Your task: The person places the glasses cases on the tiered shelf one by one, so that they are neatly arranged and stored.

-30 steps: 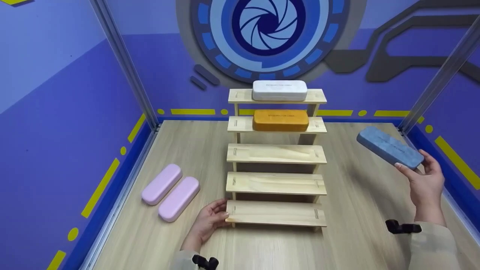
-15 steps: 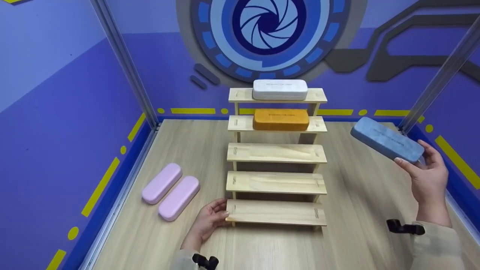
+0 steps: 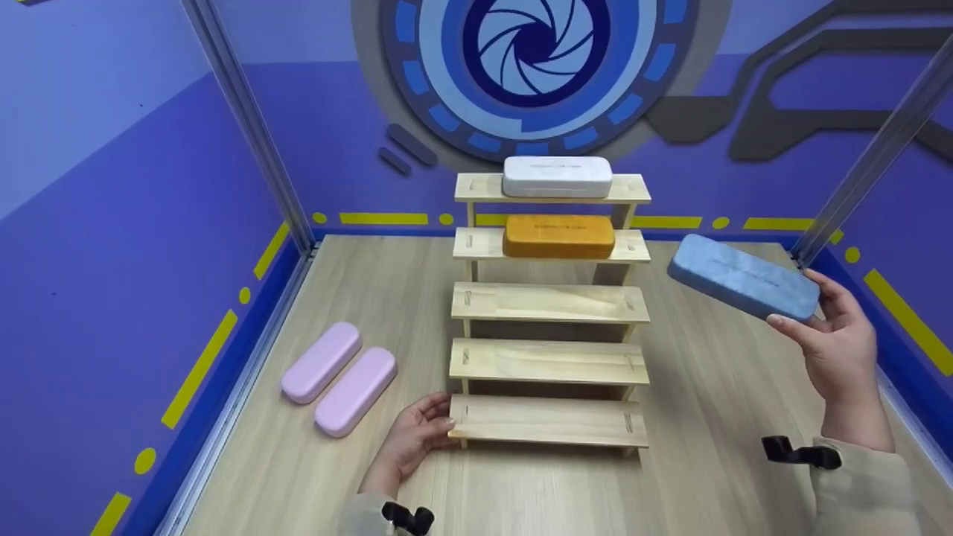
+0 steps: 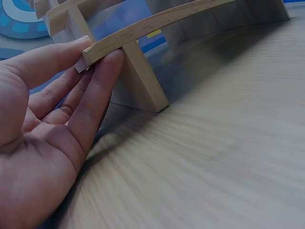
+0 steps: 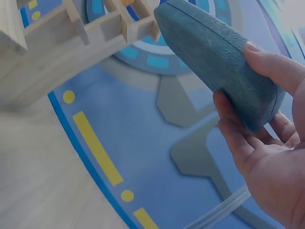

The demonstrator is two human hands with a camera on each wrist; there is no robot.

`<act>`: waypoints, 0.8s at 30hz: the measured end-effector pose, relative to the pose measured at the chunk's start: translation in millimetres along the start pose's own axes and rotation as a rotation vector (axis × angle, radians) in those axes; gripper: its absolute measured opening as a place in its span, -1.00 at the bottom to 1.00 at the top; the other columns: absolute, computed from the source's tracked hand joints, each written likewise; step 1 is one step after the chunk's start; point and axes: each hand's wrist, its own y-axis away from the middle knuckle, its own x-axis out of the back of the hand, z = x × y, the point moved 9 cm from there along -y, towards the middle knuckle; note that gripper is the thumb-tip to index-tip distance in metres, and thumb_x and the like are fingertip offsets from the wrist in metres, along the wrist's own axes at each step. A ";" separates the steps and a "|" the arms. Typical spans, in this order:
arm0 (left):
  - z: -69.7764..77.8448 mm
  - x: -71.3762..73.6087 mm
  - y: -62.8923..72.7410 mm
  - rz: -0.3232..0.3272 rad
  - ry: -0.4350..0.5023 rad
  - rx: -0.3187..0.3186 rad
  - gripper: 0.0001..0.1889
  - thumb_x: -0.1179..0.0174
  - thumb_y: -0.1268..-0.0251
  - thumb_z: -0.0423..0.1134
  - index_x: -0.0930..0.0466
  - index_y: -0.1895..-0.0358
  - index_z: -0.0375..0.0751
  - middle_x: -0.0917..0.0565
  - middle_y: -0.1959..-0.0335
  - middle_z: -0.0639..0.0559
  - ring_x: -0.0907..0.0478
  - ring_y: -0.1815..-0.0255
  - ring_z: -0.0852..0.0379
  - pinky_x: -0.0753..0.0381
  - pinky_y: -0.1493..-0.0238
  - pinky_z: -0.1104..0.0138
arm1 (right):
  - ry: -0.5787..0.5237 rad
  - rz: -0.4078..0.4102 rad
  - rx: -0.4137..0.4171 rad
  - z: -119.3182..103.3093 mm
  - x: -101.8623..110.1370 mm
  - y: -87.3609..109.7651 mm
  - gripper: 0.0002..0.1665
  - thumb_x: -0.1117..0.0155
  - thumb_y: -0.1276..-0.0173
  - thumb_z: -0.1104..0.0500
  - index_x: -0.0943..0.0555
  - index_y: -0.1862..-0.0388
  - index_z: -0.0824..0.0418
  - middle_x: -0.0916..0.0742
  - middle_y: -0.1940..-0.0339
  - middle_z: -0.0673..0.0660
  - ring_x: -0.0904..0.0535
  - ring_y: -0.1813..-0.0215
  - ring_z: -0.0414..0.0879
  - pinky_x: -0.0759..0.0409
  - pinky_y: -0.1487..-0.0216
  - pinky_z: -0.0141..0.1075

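I am gripping the blue case (image 3: 744,277) by one end in my right hand (image 3: 841,346), holding it tilted in the air, right of the wooden rack (image 3: 549,304); my left hand (image 3: 412,439) is pinching the bottom shelf (image 3: 549,421); levelling the case should be helping.

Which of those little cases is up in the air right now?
The blue case, gripped in the right hand; the white case and orange case sit on the wooden shelves, and the two pink cases lie on the table.
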 end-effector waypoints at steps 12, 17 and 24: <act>-1.7 0.5 -0.6 -0.009 0.007 -0.002 -0.23 -0.23 -0.32 -0.48 -0.07 -0.52 -0.59 -0.58 -0.16 -0.04 -0.62 0.00 0.15 -0.79 -0.01 0.23 | 0.139 -0.204 -0.016 16.4 -53.2 1.0 -0.15 -0.25 -0.18 0.71 -0.42 -0.44 0.26 -0.57 -0.22 0.05 -0.69 0.03 -0.23 -0.75 0.07 -0.48; -3.1 1.0 -1.0 -0.003 0.001 0.006 -0.24 -0.23 -0.33 -0.48 -0.08 -0.53 -0.58 -0.58 -0.17 -0.03 -0.63 -0.03 0.15 -0.79 0.01 0.26 | 0.151 -0.259 -0.053 30.6 -75.7 -0.4 -0.13 -0.27 -0.17 0.70 -0.38 -0.47 0.30 -0.58 -0.24 0.03 -0.69 -0.03 -0.23 -0.74 0.05 -0.47; -3.4 0.0 -1.4 -0.015 0.001 0.006 -0.26 -0.19 -0.35 -0.49 -0.07 -0.53 -0.59 -0.60 -0.14 0.02 -0.64 -0.06 0.15 -0.78 0.01 0.28 | 0.133 -0.321 -0.111 47.7 -102.8 -3.1 -0.09 -0.29 -0.16 0.69 -0.32 -0.50 0.35 -0.60 -0.25 -0.01 -0.68 -0.08 -0.22 -0.75 0.06 -0.44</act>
